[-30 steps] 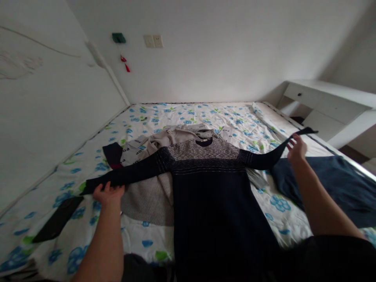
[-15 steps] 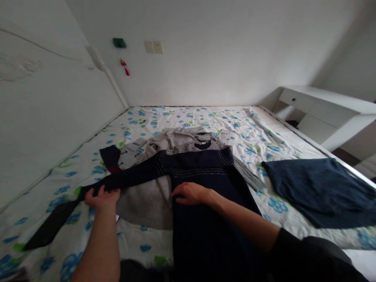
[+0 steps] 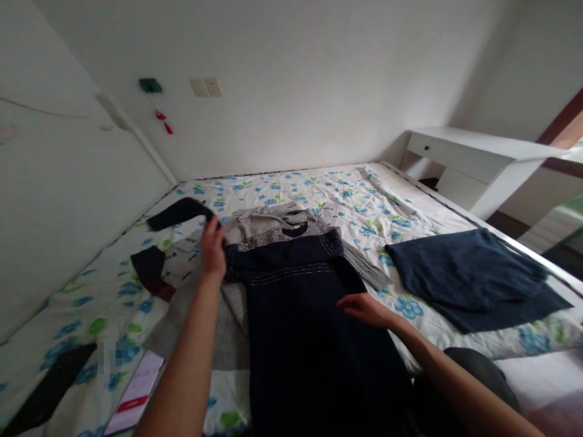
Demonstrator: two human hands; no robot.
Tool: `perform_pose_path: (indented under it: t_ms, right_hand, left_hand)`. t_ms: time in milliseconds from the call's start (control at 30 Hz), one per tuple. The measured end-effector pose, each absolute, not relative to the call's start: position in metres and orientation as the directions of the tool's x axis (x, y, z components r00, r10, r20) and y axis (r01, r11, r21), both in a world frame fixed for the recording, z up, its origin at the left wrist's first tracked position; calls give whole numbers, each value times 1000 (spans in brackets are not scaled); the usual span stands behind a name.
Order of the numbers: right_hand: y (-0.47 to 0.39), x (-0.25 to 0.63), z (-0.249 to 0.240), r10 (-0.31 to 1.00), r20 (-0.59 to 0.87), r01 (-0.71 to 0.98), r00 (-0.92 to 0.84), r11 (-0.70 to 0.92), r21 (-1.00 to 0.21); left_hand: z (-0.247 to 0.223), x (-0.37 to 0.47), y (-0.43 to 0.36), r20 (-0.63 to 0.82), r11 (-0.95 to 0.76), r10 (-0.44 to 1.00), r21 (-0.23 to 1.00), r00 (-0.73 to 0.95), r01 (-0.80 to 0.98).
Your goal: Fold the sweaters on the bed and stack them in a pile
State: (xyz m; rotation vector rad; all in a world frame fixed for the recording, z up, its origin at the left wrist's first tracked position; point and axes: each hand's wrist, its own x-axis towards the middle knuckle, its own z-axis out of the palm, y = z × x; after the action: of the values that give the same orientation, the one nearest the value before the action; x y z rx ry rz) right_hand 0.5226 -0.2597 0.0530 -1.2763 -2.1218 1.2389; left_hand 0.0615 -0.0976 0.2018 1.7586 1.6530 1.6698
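2 bare hands work over 1 dark navy sweater [image 3: 296, 328], which lies on the bed [image 3: 282, 188], its pale speckled yoke and 1 round neckline away from the person. The left grip [image 3: 213, 252] is closed around 1 sleeve [image 3: 180, 213] of that sweater, and the sleeve arches beyond the fingers, off to the left. The right grip [image 3: 367, 309] is loosely spread over the sweater's right side, with 0 things seen in it; whether it touches the knit, I cannot tell.

Right beneath and beside the left grip lies 1 beige ribbed garment [image 3: 232, 331], with light grey lettered cloth [image 3: 180, 264] near it; how many pieces that cloth makes is unclear. Left of the left grip is 1 navy-and-maroon piece [image 3: 150, 267]. Nearer the person than the left grip are 1 phone [image 3: 136, 388] with a lit screen and 1 flat black item [image 3: 52, 388]. To the right of the right grip, 1 dark blue garment [image 3: 460, 276] is spread out. Well beyond both grips, the wall [image 3: 296, 79] carries 2 plates [image 3: 206, 87] and 1 red tassel [image 3: 168, 128].
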Motion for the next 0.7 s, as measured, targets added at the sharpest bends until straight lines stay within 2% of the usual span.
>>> perform_pose_path:
  t_ms: [33, 67, 133, 200, 233, 300, 400, 533, 700]
  right_hand:
    - [-255, 525, 54, 863, -118, 522, -491, 183, -833]
    - [-251, 528, 54, 874, -120, 534, -470, 174, -828]
    - [-246, 534, 52, 879, -141, 583, -456, 175, -793]
    - [-244, 542, 48, 871, -181, 651, -456, 188, -735]
    - [-245, 547, 45, 863, -206, 682, -461, 196, -705]
    - [-244, 554, 41, 844, -256, 730, -471, 211, -650]
    - [-240, 560, 35, 816, -301, 754, -494, 230, -615]
    - [-227, 557, 29, 808, -302, 758, -506, 249, -603]
    - [-217, 552, 19, 911, -245, 847, -333, 175, -502]
  left_hand:
    - [195, 100, -95, 537, -355, 827, 728, -167, 587]
    - [183, 135, -95, 458, -331, 889, 643, 0, 691]
    - [151, 191, -105, 225, -356, 931, 385, 287, 852]
    - [113, 216, -122, -2, -428, 900, 196, 436, 883]
    - [96, 217, -131, -64, -426, 897, 135, 437, 895]
    - [70, 201, -144, -101, -377, 919, 60, 381, 924]
    - [55, 153, -148, -16, -275, 961, -8, 275, 961]
    - [62, 92, -140, 100, -194, 974, -110, 205, 975]
    - [58, 47, -142, 30, -44, 998, -83, 47, 996]
